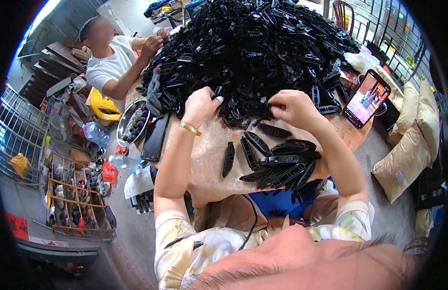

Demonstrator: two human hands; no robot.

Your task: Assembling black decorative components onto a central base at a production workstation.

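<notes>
A big heap of black plastic parts (253, 48) covers the far half of the table (209, 164). My left hand (200, 104), with a white cap on one fingertip and a gold bracelet on the wrist, rests curled at the heap's near edge, fingers among the parts. My right hand (292, 107) pinches a small black part at the heap's edge. Between my arms lies a smaller pile of long black pieces (282, 164), and one single piece (228, 158) lies apart to its left.
A lit phone (366, 98) stands propped at the table's right. A metal bowl (132, 123) with dark bits and a flat black phone (154, 137) lie at the left edge. Another person in a white shirt (110, 60) works at the far left. Sacks (407, 145) lean at right; a shoe rack (74, 198) stands at left.
</notes>
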